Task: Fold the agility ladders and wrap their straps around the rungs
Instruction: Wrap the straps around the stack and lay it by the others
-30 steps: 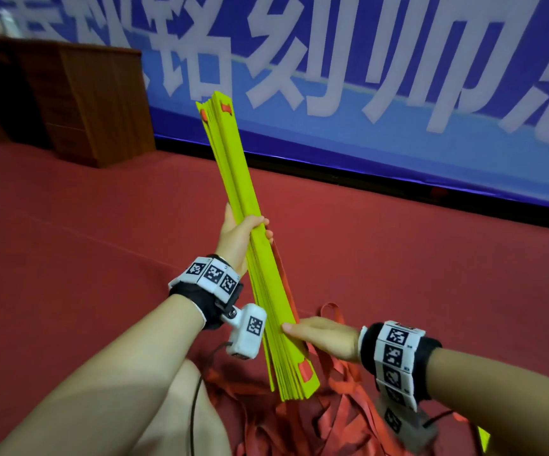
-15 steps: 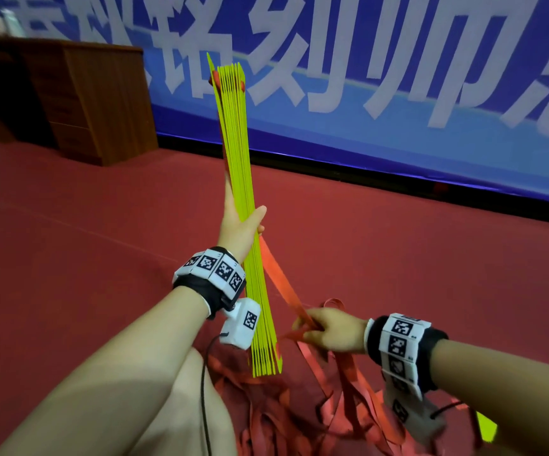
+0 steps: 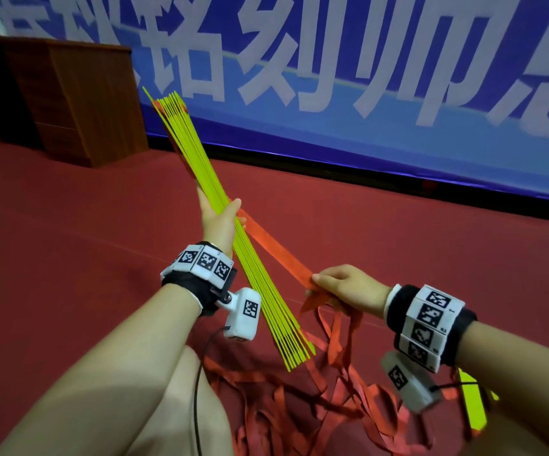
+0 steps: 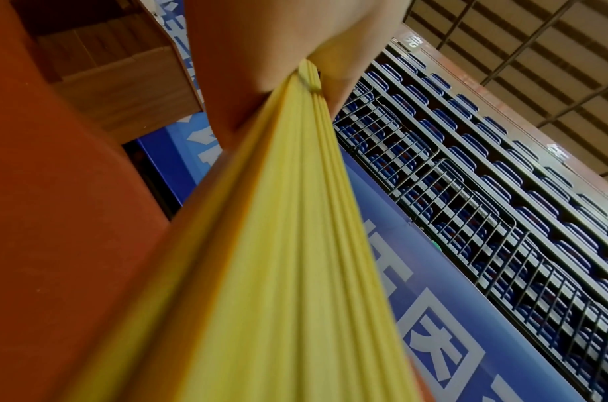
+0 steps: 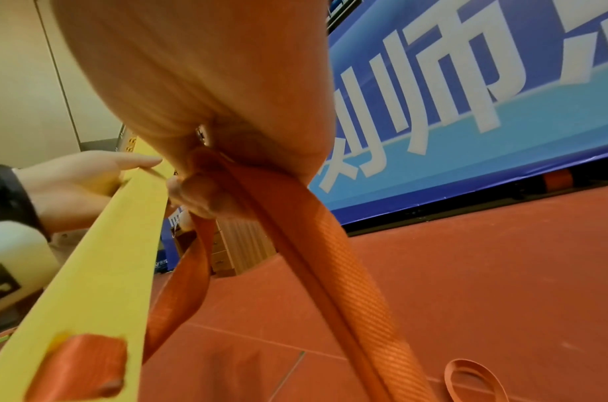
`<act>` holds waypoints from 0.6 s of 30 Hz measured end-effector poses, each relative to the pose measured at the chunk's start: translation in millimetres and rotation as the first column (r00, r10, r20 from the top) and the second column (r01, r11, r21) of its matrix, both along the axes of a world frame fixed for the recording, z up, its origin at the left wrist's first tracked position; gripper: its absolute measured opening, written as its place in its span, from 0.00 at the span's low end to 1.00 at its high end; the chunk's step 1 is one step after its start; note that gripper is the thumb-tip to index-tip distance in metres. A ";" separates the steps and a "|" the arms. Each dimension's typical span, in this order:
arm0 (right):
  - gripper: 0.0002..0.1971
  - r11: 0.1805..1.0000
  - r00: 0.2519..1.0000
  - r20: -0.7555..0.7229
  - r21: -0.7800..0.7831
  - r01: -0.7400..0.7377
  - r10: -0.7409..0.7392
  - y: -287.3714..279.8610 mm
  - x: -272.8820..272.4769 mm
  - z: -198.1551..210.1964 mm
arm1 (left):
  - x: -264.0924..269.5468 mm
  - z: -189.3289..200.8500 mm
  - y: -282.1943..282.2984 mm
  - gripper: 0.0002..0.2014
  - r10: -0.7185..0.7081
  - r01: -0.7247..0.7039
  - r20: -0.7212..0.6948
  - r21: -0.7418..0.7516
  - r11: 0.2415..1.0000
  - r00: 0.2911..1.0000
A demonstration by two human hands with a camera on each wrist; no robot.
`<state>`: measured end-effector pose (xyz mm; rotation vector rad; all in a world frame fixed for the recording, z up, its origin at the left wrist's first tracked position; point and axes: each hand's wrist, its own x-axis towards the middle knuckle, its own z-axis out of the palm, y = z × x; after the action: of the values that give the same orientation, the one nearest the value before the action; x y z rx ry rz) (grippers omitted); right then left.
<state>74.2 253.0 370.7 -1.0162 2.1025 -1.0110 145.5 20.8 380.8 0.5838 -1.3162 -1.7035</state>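
Observation:
My left hand [image 3: 221, 222] grips a bundle of flat yellow-green rungs [image 3: 214, 205] near its middle and holds it tilted, top end leaning left and away. The same stacked rungs [image 4: 288, 244] fill the left wrist view, clamped under my left hand [image 4: 306, 79]. An orange strap [image 3: 273, 250] runs taut from the bundle down to my right hand [image 3: 342, 286], which pinches it to the right of the rungs. In the right wrist view my right hand [image 5: 223, 174] holds the strap [image 5: 316, 244] beside a rung [image 5: 99, 272].
More orange straps [image 3: 315, 399] lie tangled on the red floor [image 3: 69, 241] under the bundle, by my knee. Another yellow rung [image 3: 473, 403] shows under my right forearm. A wooden cabinet [image 3: 79, 100] stands at the back left. A blue banner [image 3: 365, 77] lines the wall.
The bundle tipped from nearly upright to leaning left. My right hand moved up and to the right with the strap, drawing it taut away from the rungs.

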 end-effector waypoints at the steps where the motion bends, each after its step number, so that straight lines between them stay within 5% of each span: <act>1: 0.18 1.000 0.999 -0.041 0.012 0.001 0.000 1.3 -2.4 0.5 | -0.5 1.5 2.4 0.44 0.001 -0.001 -0.010 0.008 1.000 1.000; 9: 0.08 0.990 0.948 -0.311 0.137 -0.023 0.065 16.6 -16.8 -2.3 | -1.3 -4.0 5.2 0.38 0.025 -0.014 0.056 -0.187 0.982 0.998; 18: 0.09 0.924 0.833 -0.499 0.381 -0.035 0.237 30.2 -28.3 -4.8 | -2.3 -6.5 -0.1 0.38 0.027 -0.021 0.045 -0.135 0.991 0.999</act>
<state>45.8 283.2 365.9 -1.3458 2.4841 -0.2471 143.2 20.6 374.3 0.5615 -1.4388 -1.5763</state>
